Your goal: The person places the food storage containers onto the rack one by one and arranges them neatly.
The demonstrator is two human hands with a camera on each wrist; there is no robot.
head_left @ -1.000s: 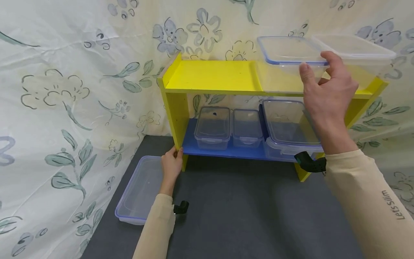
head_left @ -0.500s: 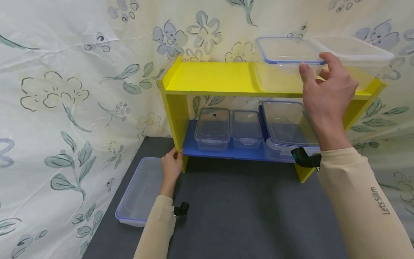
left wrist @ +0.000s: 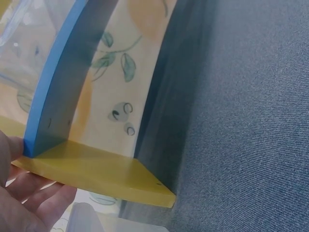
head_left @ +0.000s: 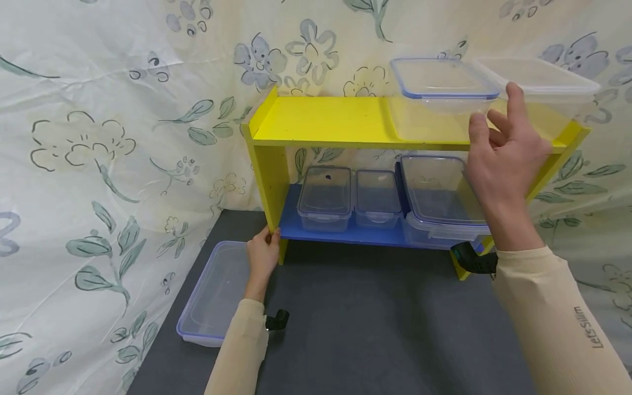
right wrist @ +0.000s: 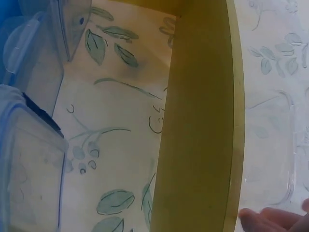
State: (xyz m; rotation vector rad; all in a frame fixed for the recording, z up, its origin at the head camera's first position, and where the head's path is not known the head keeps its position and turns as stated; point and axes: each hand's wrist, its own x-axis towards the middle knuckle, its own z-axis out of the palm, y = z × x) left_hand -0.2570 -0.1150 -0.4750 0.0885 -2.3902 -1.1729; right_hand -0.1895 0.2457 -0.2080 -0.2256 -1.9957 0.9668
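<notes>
My left hand (head_left: 263,255) grips the lower front edge of the left side panel of a yellow shelf (head_left: 321,118), where its blue lower board (head_left: 340,235) joins. In the left wrist view, the thumb lies by the blue board and the fingers (left wrist: 50,200) are on the panel's outer side. My right hand (head_left: 508,159) hovers in front of the top board at the right, index finger raised, holding nothing. Just behind it, a clear food container (head_left: 429,118) with a blue-rimmed lid stands on the top board, beside a white-lidded clear container (head_left: 543,77).
On the blue board stand a medium lidded container (head_left: 325,192), a small one (head_left: 377,195) and a large dark-blue-rimmed one (head_left: 441,189). A wide flat container (head_left: 212,296) lies on the dark table (head_left: 355,329) left of the shelf. Floral cloth (head_left: 123,137) hangs behind.
My right hand has let go of the blue-rimmed container and drawn slightly back from it, to the right and down. The left hand keeps its grip on the shelf.
</notes>
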